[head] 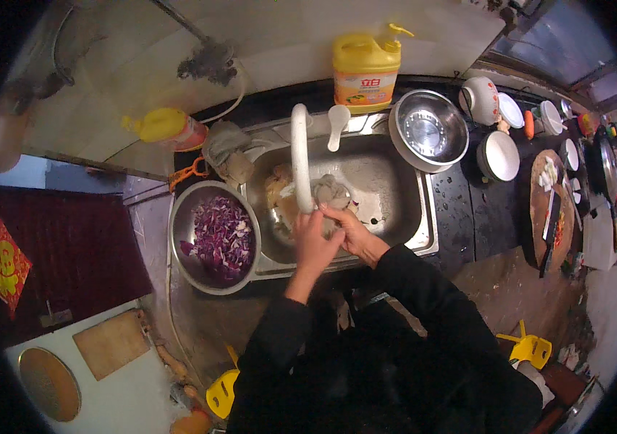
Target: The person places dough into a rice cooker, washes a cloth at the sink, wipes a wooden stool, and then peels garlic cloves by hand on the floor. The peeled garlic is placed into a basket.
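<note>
Both my hands meet just under the mouth of the white faucet [300,157], over the front half of a stainless steel sink [395,217]. My left hand [315,238] has its fingers curled close to the spout's end. Touching it from the right is my right hand [356,233], its thumb side towards the left palm. Whether anything small lies between them is hidden. Beyond the fingers, a greyish crumpled thing [331,191] rests in the sink, too blurred to name. Brownish items [280,187] lie at the sink's left side, partly behind the spout.
Left of the sink stands a steel bowl [178,249] of shredded purple cabbage [224,233]. A steel basin [429,130] sits on the back right corner. Behind is a yellow detergent jug [367,73]. Farther right, a knife [551,222] lies on a round wooden chopping board [540,168].
</note>
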